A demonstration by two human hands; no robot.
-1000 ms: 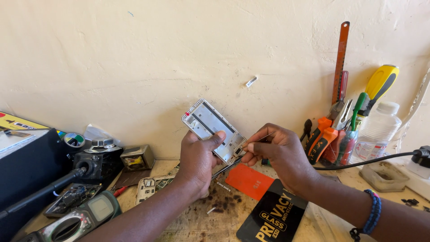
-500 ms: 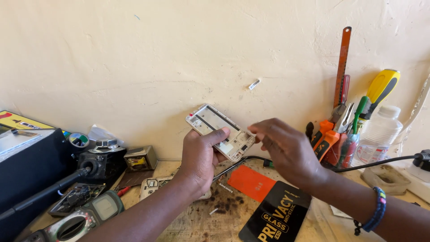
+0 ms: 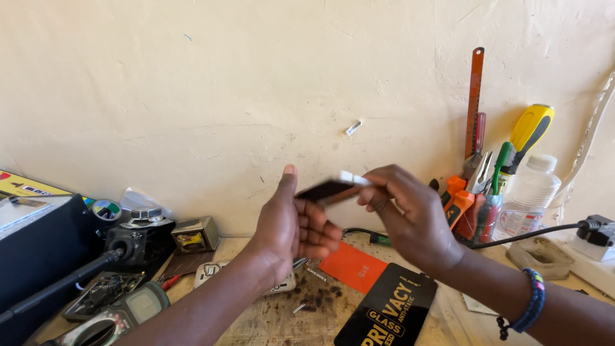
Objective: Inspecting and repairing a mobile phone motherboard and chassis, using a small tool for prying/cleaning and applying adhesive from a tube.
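left hand [image 3: 291, 224]: hovering above the bench [image 3: 275, 320], palm turned right, thumb up, fingers curling loosely; thumb and fingertips touching the near end of the plate [image 3: 328, 189]
right hand [image 3: 403, 214]: pinching the far end of the plate between thumb and fingers
plate: being held edge-on in the air between both hands, roughly level, blurred; dark face showing, pale end by the right fingers
under the hands: orange card [image 3: 354, 268] and black glossy packet [image 3: 387, 307] lying on the bench, small screws [image 3: 315, 274] scattered beside them
left side: multimeter [image 3: 122, 314] sitting at the bench edge, black box [image 3: 35, 247] behind it, small transformer [image 3: 194, 234] by the wall
right side: tool cup [image 3: 483, 214] standing near the wall, clear bottle [image 3: 528, 195] just beside it, black cable [image 3: 532, 234] running to a plug [image 3: 596, 230]
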